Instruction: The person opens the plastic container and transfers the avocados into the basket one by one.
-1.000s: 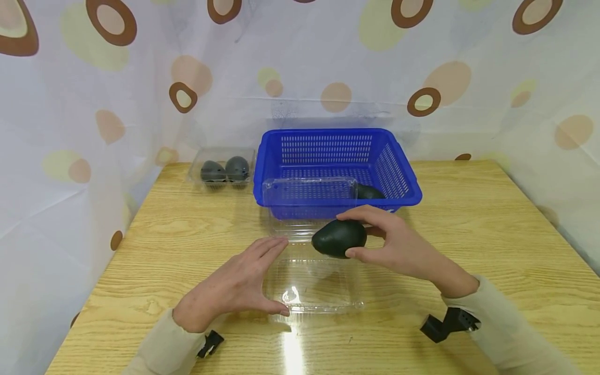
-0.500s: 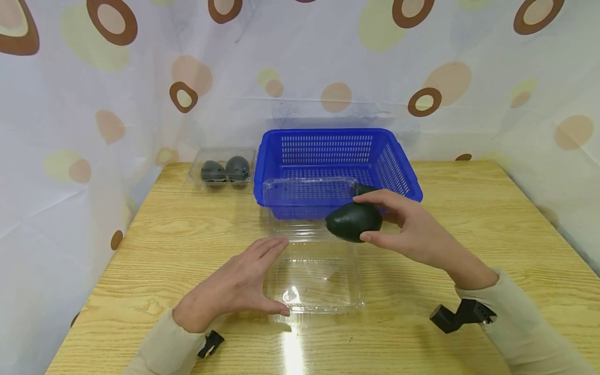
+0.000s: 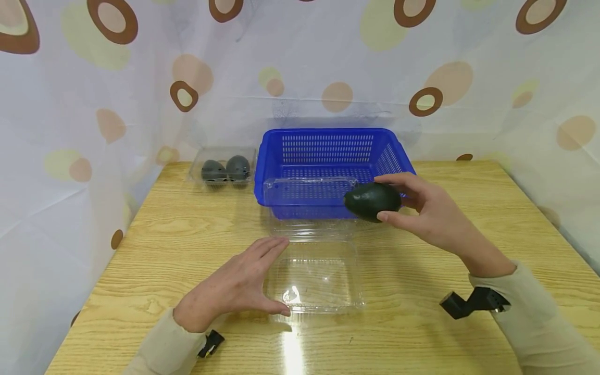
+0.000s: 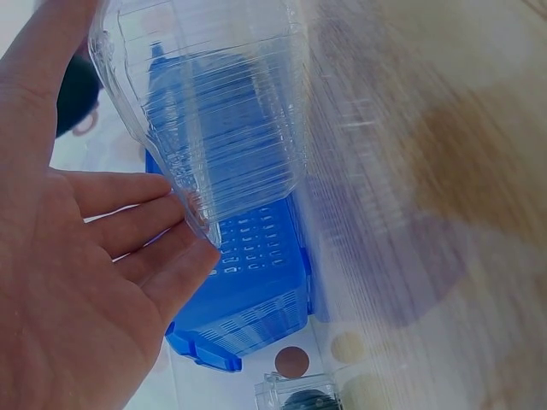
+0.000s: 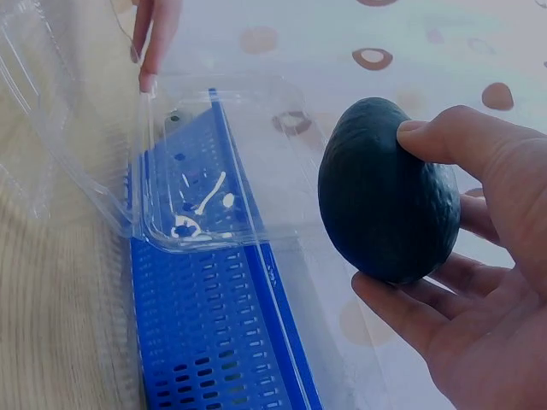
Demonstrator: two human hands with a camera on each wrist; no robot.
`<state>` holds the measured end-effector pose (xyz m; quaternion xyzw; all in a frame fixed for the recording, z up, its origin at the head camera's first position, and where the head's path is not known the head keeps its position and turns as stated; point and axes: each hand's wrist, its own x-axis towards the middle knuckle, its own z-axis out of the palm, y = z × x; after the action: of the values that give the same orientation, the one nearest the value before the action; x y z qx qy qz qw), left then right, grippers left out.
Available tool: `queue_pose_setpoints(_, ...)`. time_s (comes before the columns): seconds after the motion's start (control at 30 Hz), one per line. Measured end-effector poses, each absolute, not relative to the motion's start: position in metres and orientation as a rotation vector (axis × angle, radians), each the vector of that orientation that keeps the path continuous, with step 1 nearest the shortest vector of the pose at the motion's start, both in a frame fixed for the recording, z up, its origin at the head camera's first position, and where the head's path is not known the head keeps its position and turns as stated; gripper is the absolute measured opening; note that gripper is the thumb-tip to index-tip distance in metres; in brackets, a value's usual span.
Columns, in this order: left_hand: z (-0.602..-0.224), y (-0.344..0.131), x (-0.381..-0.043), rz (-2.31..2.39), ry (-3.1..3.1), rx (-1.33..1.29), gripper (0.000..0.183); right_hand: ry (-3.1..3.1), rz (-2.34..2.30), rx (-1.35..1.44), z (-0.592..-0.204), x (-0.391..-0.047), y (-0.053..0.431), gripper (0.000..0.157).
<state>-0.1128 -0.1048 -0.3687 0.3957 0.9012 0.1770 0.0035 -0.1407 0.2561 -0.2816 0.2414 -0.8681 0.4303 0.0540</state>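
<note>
My right hand [image 3: 433,216] grips a dark green avocado [image 3: 372,201] between thumb and fingers, in the air over the front right rim of the blue basket [image 3: 323,133]. In the right wrist view the avocado [image 5: 385,196] is held by its blunt end. A clear plastic clamshell box [image 3: 319,278] lies open on the table, its raised lid [image 3: 309,192] overlapping the basket front. My left hand [image 3: 236,281] is beside the box's left edge, fingers straight, thumb spread apart. In the left wrist view the fingertips of this hand [image 4: 102,282] touch the clear rim.
Behind and to the left, a second clear box [image 3: 222,153] holds two dark avocados [image 3: 237,169] and stands next to the basket. A patterned cloth [image 3: 300,78] hangs behind the wooden table [image 3: 187,229] and along its sides.
My right hand has carried the avocado away from over the clamshell box, rightward and back to the basket's front corner. It now covers the avocado seen inside the basket. My left hand has stayed put.
</note>
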Motion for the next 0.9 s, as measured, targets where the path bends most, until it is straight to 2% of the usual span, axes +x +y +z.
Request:
queue_pose_setpoints(0.37, -0.368, -0.105, -0.113, 0.558, 2.826, 1.239, 0.120, -2.657, 1.354, 0.603, -0.278, -0.153, 0.264, 0.058)
queue_pose_setpoints(0.9, -0.368, -0.105, -0.113, 0.564, 2.821, 1.255, 0.120, -2.740, 1.370, 0.342, -0.278, -0.179, 0.276, 0.055)
